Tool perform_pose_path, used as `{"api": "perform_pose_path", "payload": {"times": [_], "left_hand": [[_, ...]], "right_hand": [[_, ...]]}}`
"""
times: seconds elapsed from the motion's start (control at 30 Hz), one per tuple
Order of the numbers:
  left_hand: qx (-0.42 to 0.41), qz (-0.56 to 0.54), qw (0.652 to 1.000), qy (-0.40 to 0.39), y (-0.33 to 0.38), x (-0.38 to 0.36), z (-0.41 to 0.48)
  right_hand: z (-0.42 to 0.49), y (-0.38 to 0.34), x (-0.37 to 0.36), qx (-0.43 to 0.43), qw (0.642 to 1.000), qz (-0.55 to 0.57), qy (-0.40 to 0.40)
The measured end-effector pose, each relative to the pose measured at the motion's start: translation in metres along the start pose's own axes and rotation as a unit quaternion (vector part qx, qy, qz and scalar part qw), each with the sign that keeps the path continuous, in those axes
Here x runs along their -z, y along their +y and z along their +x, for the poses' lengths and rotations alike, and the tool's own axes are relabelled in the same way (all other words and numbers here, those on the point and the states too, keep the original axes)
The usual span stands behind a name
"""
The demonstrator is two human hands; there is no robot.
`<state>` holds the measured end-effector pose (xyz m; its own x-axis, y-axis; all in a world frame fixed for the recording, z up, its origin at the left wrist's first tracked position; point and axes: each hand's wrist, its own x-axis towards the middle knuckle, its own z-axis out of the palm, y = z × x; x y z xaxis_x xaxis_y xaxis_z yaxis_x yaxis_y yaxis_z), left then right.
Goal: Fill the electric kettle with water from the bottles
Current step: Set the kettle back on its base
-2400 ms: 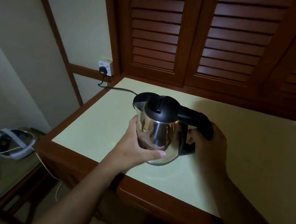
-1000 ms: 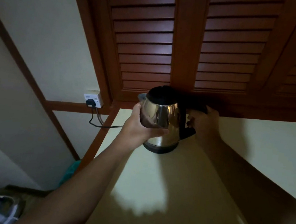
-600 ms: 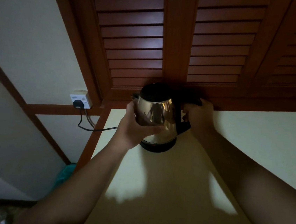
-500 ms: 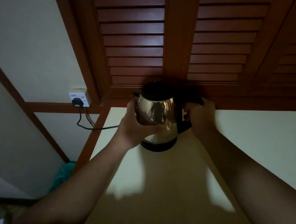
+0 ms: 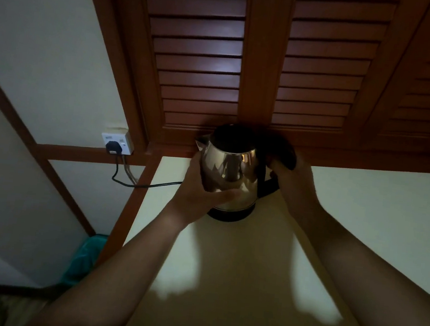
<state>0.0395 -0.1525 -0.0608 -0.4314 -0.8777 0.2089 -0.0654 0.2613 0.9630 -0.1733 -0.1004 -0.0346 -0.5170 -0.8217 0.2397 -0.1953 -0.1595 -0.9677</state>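
A shiny steel electric kettle (image 5: 230, 169) with a black lid and black handle stands on its black base (image 5: 229, 215) at the back of the pale counter (image 5: 237, 271). My left hand (image 5: 200, 193) wraps around the kettle's steel body from the left. My right hand (image 5: 291, 179) grips the black handle on the kettle's right side. The lid looks closed. No water bottles are in view.
Dark wooden louvred doors (image 5: 198, 62) rise right behind the kettle. A wall socket (image 5: 116, 142) at the left holds a black plug, and its cord (image 5: 137, 185) runs to the base. A teal object (image 5: 87, 258) lies below the counter's left edge.
The kettle was carried from near the counter's front edge to the back and now rests on its base. Both hands have stayed on it. In the last half second it barely moved.
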Motion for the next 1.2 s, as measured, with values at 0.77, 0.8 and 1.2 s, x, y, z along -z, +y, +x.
{"api": "perform_pose_path", "payload": {"times": [0.77, 0.8, 1.2], "left_hand": [[0.09, 0.025, 0.995, 0.025, -0.04, 0.011, -0.015], [0.093, 0.025, 0.995, 0.026, -0.038, 0.011, -0.015], [-0.026, 0.332, 0.94, -0.077, -0.033, 0.054, 0.002]], "right_hand": [[-0.046, 0.04, -0.016, -0.14, 0.986, -0.084, -0.01], [-0.047, 0.04, -0.016, -0.145, 0.986, -0.084, -0.01], [-0.115, 0.033, -0.043, -0.118, 0.992, -0.011, -0.051]]}}
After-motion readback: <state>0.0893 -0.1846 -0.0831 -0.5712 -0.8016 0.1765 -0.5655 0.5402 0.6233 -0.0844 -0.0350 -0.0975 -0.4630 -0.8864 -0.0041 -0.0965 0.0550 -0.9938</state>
